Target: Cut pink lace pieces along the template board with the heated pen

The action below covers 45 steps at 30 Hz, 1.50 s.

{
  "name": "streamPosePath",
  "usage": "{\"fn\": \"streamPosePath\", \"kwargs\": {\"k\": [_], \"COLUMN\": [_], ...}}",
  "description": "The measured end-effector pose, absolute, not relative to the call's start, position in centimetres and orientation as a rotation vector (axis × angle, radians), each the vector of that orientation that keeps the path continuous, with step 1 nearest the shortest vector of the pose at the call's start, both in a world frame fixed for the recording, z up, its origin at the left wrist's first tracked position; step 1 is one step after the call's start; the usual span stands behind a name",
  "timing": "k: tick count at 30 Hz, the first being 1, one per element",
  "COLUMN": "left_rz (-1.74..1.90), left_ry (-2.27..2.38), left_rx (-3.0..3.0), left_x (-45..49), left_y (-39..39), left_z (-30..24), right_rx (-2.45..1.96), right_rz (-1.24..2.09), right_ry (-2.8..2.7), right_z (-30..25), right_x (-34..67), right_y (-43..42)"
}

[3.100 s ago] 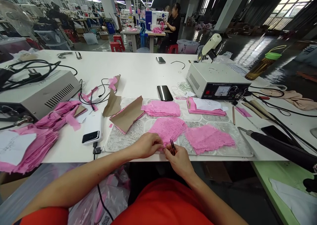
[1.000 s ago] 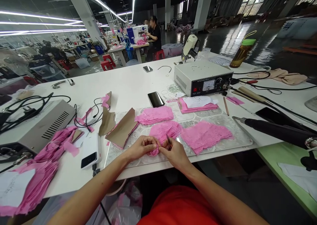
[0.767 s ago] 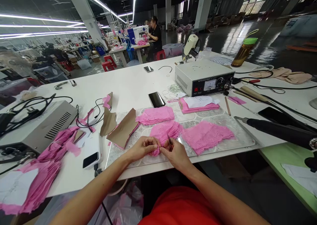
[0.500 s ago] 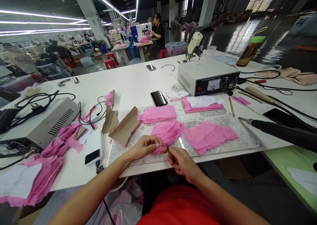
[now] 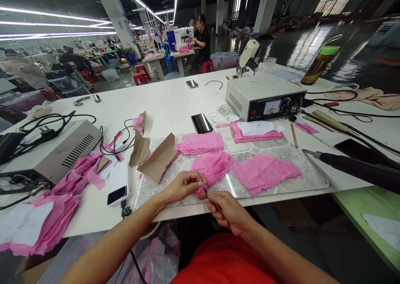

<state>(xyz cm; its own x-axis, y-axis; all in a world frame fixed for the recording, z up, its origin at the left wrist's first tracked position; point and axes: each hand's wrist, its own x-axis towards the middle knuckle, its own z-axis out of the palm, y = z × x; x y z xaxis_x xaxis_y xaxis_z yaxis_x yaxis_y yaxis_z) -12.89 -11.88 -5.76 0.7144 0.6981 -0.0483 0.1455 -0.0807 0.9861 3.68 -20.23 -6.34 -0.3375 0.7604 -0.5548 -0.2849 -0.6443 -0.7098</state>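
Note:
My left hand [image 5: 185, 185] pinches the near edge of a pink lace fabric piece [image 5: 213, 167], which lies fanned out on a marble-patterned board [image 5: 312, 178]. In my right hand [image 5: 229, 211] are small thread snips [image 5: 216, 205] with orange handles. Their dark tips point at the lace edge beside my left fingertips. Whether the blades touch the fabric cannot be made out. Right of it spreads another pink lace pile [image 5: 265, 171], and behind lies a neat pink stack [image 5: 201, 143]. Brown card pieces [image 5: 159, 159] rest to the left.
A black phone [image 5: 201, 123] lies behind the board. A grey power box [image 5: 265, 98] with a dial stands back right, and a black pen-like tool [image 5: 356, 167] with a cable reaches in from the right. Left are a power bank [image 5: 120, 184], another grey box [image 5: 53, 150] and pink fabric [image 5: 59, 217].
My right hand has shifted slightly left and down, and the snips' tips now sit nearer my left fingertips. My left hand still pinches the lace. The view has shifted slightly.

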Motion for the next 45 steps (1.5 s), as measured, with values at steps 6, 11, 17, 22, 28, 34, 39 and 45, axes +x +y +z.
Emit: {"fn": "streamPosePath", "kwargs": {"k": [6,11,17,22,28,34,39,45], "left_rz": [0.530,0.527,0.539,0.544,0.543,0.551,0.556,0.556], "left_ry": [0.697,0.701,0.695,0.698,0.700,0.686,0.673,0.665], "left_rx": [1.621,1.637,1.633,1.627,1.632,1.648,1.665,1.691], "left_x": [-12.88,-12.88,-12.87,-12.85,-12.83,-12.86,-12.83,-12.79], "left_y": [-12.00,-12.00,-12.02,-12.06,-12.07,-12.05,-12.10,-12.16], "left_z": [-5.70,-5.61,-5.72,-5.81,-5.72,-5.86,-5.89,-5.89], "right_rx": [-1.214,-1.205,-1.167,-1.140,-1.145,-1.132,-1.124,-1.115], "right_rz": [2.036,2.044,2.066,2.085,2.085,2.099,2.108,2.158], "right_ry": [-0.610,-0.585,-0.521,-0.495,-0.494,-0.488,-0.440,-0.283], "right_z": [-6.38,-6.14,-6.40,-6.41,-6.33,-6.43,-6.38,-6.55], "right_x": [3.62,3.65,3.62,3.47,3.58,3.62,3.55,3.42], "right_y": [-20.11,-20.20,-20.28,-20.37,-20.31,-20.29,-20.23,-20.11]}}
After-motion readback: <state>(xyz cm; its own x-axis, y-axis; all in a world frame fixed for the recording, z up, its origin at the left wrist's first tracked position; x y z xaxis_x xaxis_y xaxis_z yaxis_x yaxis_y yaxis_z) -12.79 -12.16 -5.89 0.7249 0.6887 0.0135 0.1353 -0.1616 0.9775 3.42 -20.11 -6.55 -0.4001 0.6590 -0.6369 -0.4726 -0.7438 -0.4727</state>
